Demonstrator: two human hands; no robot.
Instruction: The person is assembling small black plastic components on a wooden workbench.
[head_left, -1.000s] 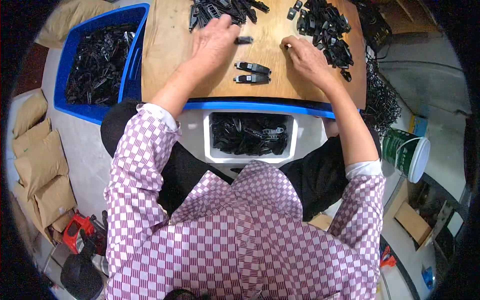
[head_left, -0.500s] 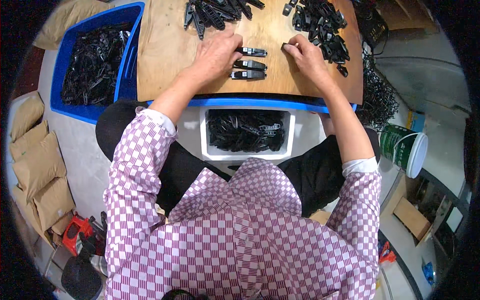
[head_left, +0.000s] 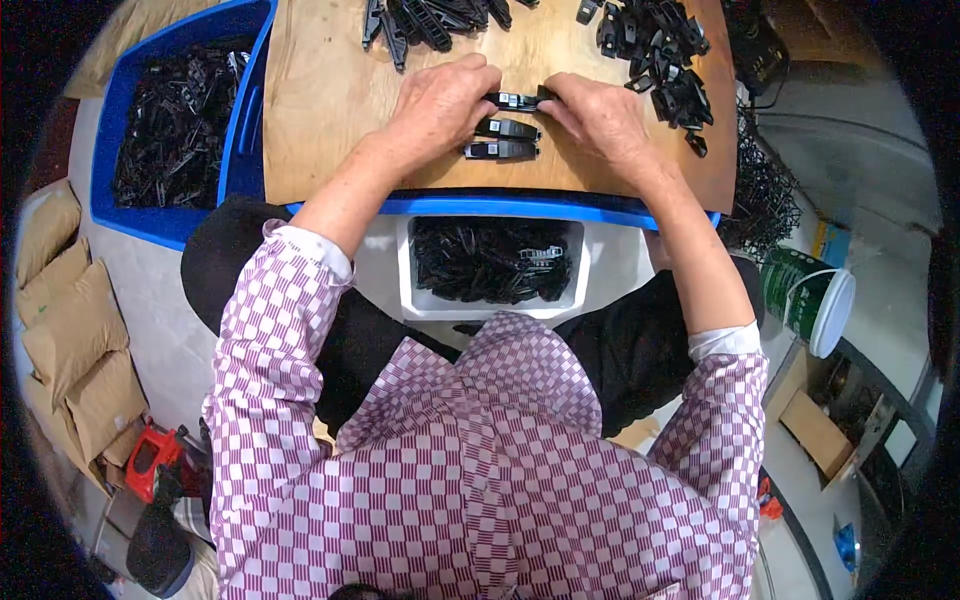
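Note:
Three slim black plastic parts lie one behind another on the wooden board (head_left: 330, 130). My left hand (head_left: 445, 100) pinches the left end of the farthest black plastic part (head_left: 516, 101). At that part's right end, my right hand (head_left: 600, 112) is closed on a small black plastic piece (head_left: 545, 93), mostly covered by its fingers. The middle part (head_left: 508, 129) and the nearest part (head_left: 502, 150) lie just below, between my hands. Beyond my left hand is a pile of long black plastic strips (head_left: 430, 22); beyond my right, a pile of small black pieces (head_left: 662, 62).
At left, a blue bin (head_left: 230, 165) holds many black parts. A white box (head_left: 408, 285) of black parts stands below the board's blue-edged front, between my knees. A green bucket (head_left: 795, 290) lies tilted at right, near a black tangled heap (head_left: 765, 190). Brown packages (head_left: 80, 330) are stacked far left.
My right hand has moved left, bringing its small black piece to the right end of the farthest part. My left hand stays at that part's left end.

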